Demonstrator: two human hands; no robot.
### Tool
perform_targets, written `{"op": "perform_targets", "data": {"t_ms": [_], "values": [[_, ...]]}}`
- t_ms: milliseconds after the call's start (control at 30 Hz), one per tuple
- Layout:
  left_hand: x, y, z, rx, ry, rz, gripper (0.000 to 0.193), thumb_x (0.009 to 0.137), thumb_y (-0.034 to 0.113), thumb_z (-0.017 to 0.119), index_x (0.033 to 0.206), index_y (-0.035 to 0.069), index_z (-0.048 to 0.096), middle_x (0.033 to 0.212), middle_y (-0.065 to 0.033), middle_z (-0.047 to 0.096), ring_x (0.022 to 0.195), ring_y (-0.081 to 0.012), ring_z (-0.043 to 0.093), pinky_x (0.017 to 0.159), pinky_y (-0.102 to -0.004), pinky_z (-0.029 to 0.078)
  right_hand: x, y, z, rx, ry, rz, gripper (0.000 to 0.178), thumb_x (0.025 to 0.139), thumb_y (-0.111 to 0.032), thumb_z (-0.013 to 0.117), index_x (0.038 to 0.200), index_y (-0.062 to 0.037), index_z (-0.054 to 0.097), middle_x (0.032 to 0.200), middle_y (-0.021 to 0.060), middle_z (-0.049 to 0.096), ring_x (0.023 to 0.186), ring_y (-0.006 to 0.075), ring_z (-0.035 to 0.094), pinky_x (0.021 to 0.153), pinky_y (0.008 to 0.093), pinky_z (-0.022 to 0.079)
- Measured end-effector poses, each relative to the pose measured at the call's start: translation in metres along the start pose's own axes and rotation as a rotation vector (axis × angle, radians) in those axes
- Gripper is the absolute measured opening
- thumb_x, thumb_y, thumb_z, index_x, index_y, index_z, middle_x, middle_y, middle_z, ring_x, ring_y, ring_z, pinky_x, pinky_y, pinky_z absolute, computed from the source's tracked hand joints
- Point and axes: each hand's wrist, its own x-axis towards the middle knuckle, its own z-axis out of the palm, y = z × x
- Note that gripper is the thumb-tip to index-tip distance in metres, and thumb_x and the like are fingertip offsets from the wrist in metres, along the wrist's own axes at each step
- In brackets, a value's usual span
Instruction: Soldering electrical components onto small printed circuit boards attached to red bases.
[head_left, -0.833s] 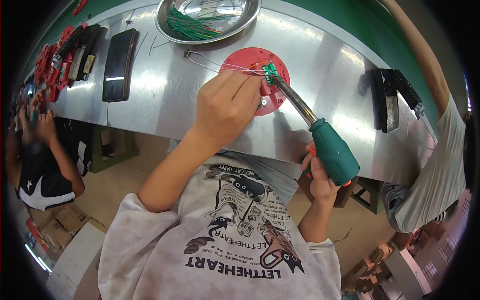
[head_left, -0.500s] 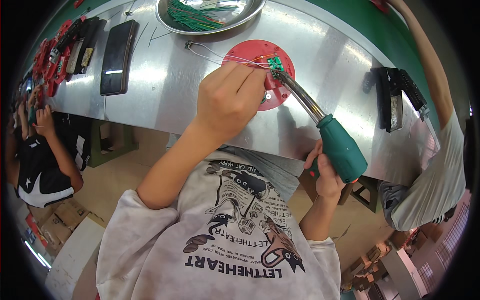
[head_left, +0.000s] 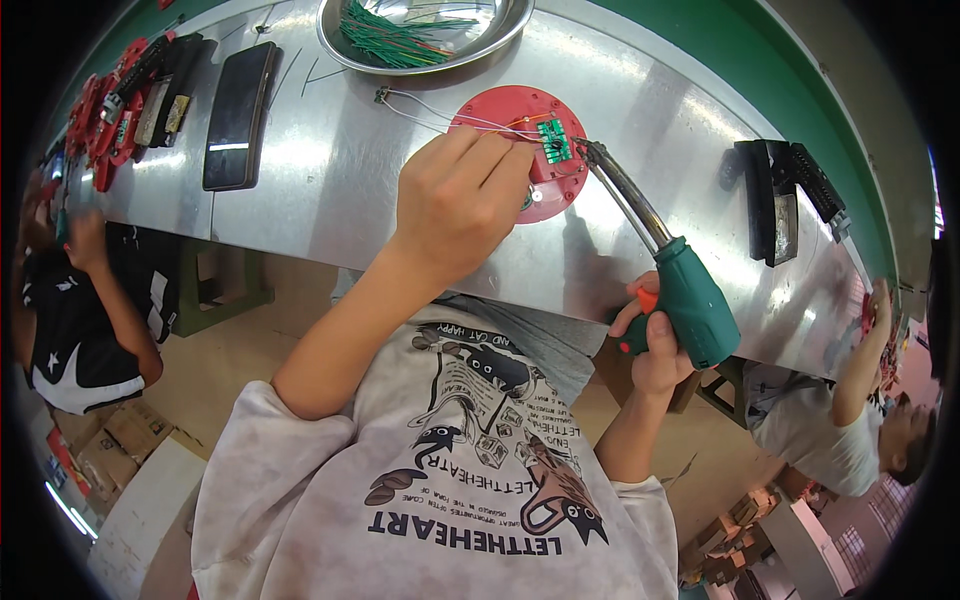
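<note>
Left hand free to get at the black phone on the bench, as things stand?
Probably yes. The left hand rests on the red disc, and only bare steel bench lies between it and the black phone to its left. But it would have to let go of the disc.

Dark phone [head_left: 238, 115] with a black screen lying flat on my metal bench [head_left: 330, 190] to my upper left, brown cardboard boxes [head_left: 110, 445] on the floor at my lower left, more boxes [head_left: 745, 515] lower right
</note>
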Motion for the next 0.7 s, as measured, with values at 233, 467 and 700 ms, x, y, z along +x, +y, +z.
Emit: {"op": "perform_targets", "data": {"t_ms": [233,467,700], "values": [[0.001,0.002,-0.005,-0.003,0.093,-0.096,0.034,0.071,-0.001,0.068,0.104,-0.004,0.070,0.090,-0.0093,0.064,0.076,-0.0257,0.061,0.064,-0.0354,0.053,-0.001,0.000,-0.001,-0.008,-0.019,-0.006,0.049,0.094,-0.022,0.060,0.130,0.0116,0.054,0.103,0.0232,0.065,0.053,0.0216,0.062,0.047,0.0295,0.049],[0.008,0.013,-0.030,-0.114,-0.032,-0.161,0.024,0.081,-0.007,0.069,0.105,-0.003,0.072,0.091,-0.0124,0.069,0.075,-0.0296,0.063,0.066,-0.0377,0.051,-0.005,-0.001,0.000,-0.001,-0.032,0.000,0.050,0.094,-0.020,0.062,0.133,0.0096,0.055,0.106,0.0225,0.066,0.057,0.0212,0.062,0.049,0.0290,0.050],[0.007,0.009,-0.010,-0.126,0.005,-0.117,0.016,0.076,-0.002,0.073,0.092,0.000,0.070,0.084,-0.0090,0.065,0.073,-0.0269,0.062,0.063,-0.0366,0.052,-0.005,0.000,-0.004,-0.082,-0.122,0.011,0.045,0.094,-0.018,0.064,0.129,0.0088,0.057,0.110,0.0221,0.065,0.060,0.0215,0.061,0.051,0.0306,0.051]]}}
